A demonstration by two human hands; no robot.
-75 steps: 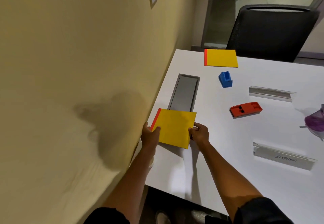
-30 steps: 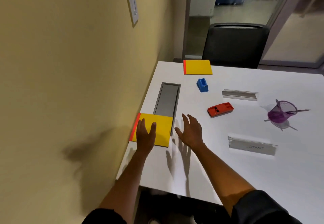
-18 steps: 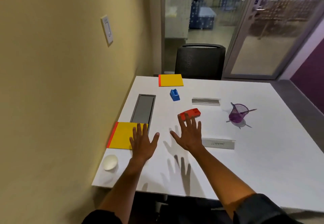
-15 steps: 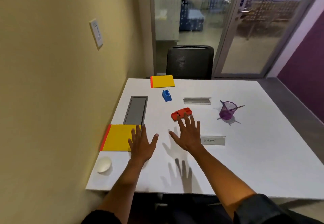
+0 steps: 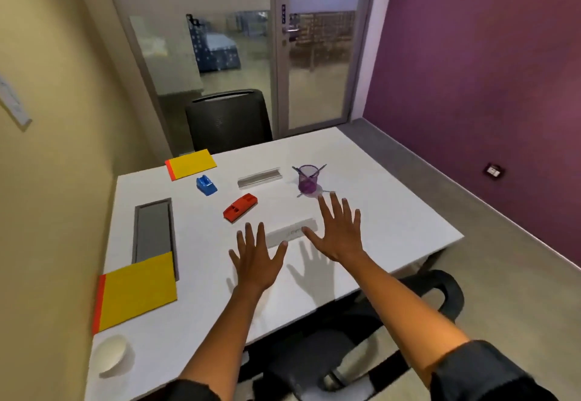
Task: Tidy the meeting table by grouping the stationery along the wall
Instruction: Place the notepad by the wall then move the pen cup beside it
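A yellow notepad with a red spine (image 5: 136,290) lies by the beige wall at the near left of the white table (image 5: 377,218). A second yellow notepad (image 5: 191,164) sits at the far left corner. Between them lie a blue tape dispenser (image 5: 206,185), a red stapler (image 5: 240,211), a clear name holder (image 5: 259,177) and a purple pen cup (image 5: 308,178). A labelled name plate (image 5: 290,232) lies between my hands. My left hand (image 5: 256,257) and my right hand (image 5: 338,234) hover open over the table, fingers spread, holding nothing.
A grey cable hatch (image 5: 154,229) is set into the table along the wall. A small white bowl-like object (image 5: 110,353) sits at the near left corner. One black chair (image 5: 228,121) stands at the far end, another (image 5: 361,347) under my arms. A purple wall is on the right.
Both hands let go of the near notepad, left by the wall, and moved right with fingers spread toward the name plate. The view swung up and to the right.
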